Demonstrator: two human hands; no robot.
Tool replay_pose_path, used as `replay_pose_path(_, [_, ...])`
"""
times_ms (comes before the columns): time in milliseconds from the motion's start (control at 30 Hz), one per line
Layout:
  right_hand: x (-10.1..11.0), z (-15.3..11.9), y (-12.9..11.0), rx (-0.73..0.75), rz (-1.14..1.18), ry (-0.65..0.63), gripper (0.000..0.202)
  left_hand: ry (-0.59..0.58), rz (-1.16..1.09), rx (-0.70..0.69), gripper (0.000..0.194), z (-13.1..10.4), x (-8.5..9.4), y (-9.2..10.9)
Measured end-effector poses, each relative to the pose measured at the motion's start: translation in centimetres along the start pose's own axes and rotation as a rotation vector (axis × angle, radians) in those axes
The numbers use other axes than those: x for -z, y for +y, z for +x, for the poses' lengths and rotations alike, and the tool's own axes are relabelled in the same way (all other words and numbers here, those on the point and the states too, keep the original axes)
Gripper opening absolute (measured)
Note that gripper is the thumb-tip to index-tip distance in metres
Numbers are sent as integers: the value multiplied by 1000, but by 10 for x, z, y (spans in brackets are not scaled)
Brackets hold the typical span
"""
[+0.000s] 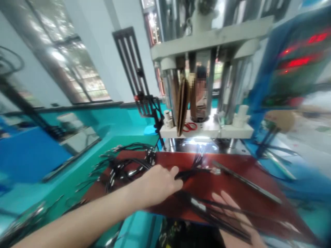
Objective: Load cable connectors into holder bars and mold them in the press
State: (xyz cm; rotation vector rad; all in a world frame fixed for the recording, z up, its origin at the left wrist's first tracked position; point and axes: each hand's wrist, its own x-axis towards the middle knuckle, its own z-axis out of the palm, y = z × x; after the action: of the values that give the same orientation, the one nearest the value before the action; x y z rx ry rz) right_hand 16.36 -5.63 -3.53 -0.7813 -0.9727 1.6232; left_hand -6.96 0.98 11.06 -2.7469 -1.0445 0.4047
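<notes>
My left hand [161, 182] reaches across the brown-red board [165, 158], its fingers closed around black cables [190, 173] over the middle. Lower right is my right hand [239, 218], palm up and fingers stretched out. Another bundle of black cables [214, 217] with a pale, shiny band crosses in front of that palm; whether the thumb presses on it I cannot tell. More coiled black cables [126, 170] with small metal ends lie to the left of my left hand. Motion blur softens the finer detail.
A press [207, 132] with thick columns stands behind the board, red-handled scissors [190, 127] on its lower plate. A long metal bar [248, 182] lies on the board's right. Beyond the press is a person [200, 86]. A blue control box [292, 62] stands at right.
</notes>
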Motion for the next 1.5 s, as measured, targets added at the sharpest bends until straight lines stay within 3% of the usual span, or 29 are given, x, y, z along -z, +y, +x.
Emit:
replay_pose_path(133, [13, 2, -12, -40, 202, 153, 37, -50, -14, -94, 18, 22, -53, 2])
replay_pose_path(200, [12, 7, -17, -65, 176, 167, 31, -59, -60, -93, 18, 26, -77, 9])
replay_pose_path(333, [10, 22, -24, -60, 5, 97, 30, 86, -211, -137, 16, 38, -99, 33])
replay_pose_path(400, [13, 30, -24, -11, -36, 61, 27, 89, -379, -154, 18, 49, -96, 45])
replay_pose_path(500, [20, 38, -23, 68, -118, 28, 26, 19, -614, -54, 19, 68, -83, 53])
replay_pose_path(667, [30, 38, -32, 105, -321, -4, 30, -52, -692, 56, 45, 91, -56, 48])
replay_pose_path(733, [30, 36, -35, 92, -337, -11, 31, 24, -783, 24, 47, 103, -45, 52])
replay_pose_path(800, [30, 35, -36, 81, -318, 23, 36, 34, -1038, -135, 40, 118, -36, 60])
replay_pose_path(900, [38, 36, -35, 80, -181, 95, 43, -234, -1517, -316, 31, 145, -37, 73])
replay_pose_path(967, [49, 37, -39, 117, -11, 103, 45, -382, -1684, -275, 27, 158, -44, 78])
replay_pose_path(1067, [68, 37, -58, 303, 172, 172, 48, -386, -1709, -167, 21, 165, -53, 81])
replay_pose_path(1167, [80, 35, -88, 451, 27, 285, 41, -357, -1675, -86, 16, 165, -53, 85])
replay_pose_path(1300, [80, 34, -106, 276, -335, 298, 29, -283, -1656, 23, 14, 171, -42, 89])
replay_pose_path(1400, [74, 36, -99, 265, -383, 346, 33, -196, -1704, 47, 14, 179, -36, 91])
replay_pose_path(1500, [70, 39, -90, 248, -395, 368, 34, -225, -1661, -42, 10, 184, -35, 96])
